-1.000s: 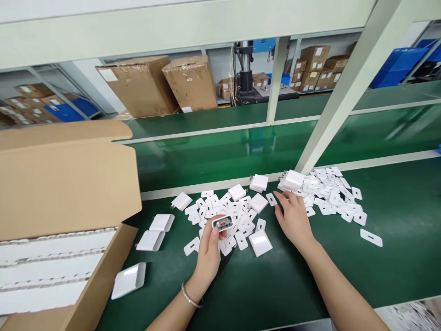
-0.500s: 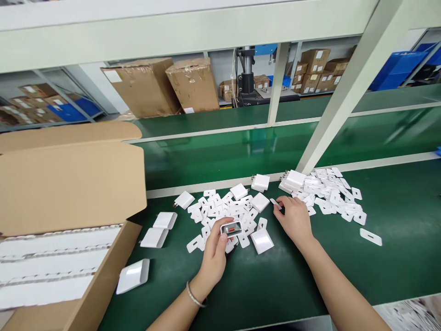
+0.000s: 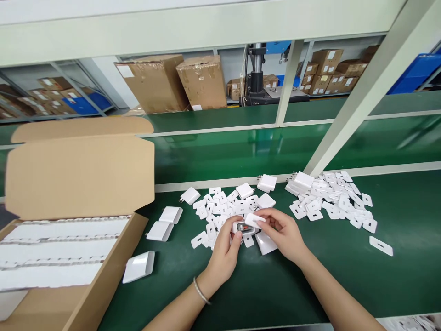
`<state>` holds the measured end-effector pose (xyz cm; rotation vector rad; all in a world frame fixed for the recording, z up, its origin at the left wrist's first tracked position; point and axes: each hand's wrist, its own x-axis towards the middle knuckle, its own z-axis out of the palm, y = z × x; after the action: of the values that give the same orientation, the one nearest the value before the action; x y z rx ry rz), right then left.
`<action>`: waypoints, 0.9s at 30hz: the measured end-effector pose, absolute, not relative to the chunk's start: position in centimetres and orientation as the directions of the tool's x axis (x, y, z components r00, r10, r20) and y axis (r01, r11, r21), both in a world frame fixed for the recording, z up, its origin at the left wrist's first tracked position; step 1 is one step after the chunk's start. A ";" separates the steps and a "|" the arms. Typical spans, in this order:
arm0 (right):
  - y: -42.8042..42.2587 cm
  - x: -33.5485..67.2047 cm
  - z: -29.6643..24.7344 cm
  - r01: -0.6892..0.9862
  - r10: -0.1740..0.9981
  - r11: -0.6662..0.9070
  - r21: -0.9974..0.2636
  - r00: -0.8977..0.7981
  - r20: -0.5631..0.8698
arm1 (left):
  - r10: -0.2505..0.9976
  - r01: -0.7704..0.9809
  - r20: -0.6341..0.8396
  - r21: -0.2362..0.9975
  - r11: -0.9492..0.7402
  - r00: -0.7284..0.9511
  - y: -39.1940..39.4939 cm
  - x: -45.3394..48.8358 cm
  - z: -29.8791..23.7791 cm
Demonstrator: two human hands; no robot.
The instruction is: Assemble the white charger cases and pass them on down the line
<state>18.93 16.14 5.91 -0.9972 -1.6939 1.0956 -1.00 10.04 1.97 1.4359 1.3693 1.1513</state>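
Observation:
My left hand [image 3: 225, 250] grips a white charger housing [image 3: 237, 227], its open end facing me with a bit of red and metal showing inside. Between the thumb and fingers of my right hand [image 3: 284, 232] is a white end cover [image 3: 254, 220], tilted over the right part of that opening. Whether cover and housing touch, I cannot tell. Beneath both hands spreads a pile of loose covers [image 3: 215, 209] with slots. A glossy white charger [image 3: 266, 243] lies partly hidden under my right hand.
More covers are heaped at the right [image 3: 339, 200], and a single cover [image 3: 381, 246] lies apart. Several chargers [image 3: 160, 231] rest at the left beside an open cardboard box [image 3: 81, 177] holding white rows. A slanted post [image 3: 358, 92] rises behind the right heap.
My right hand has moved left from beside the right heap, bringing the cover to the housing. My left hand has shifted slightly right, and the view has turned a little left.

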 end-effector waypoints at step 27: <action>13.8 17.5 5.5 0.158 0.861 0.288 -0.945 -0.475 0.183 | 0.926 0.193 0.367 0.906 -0.378 0.092 8.9 -0.4 1.9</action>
<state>17.53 13.80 5.49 -0.9176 -1.8321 1.2279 -0.43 8.94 1.88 1.6769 1.1145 1.3394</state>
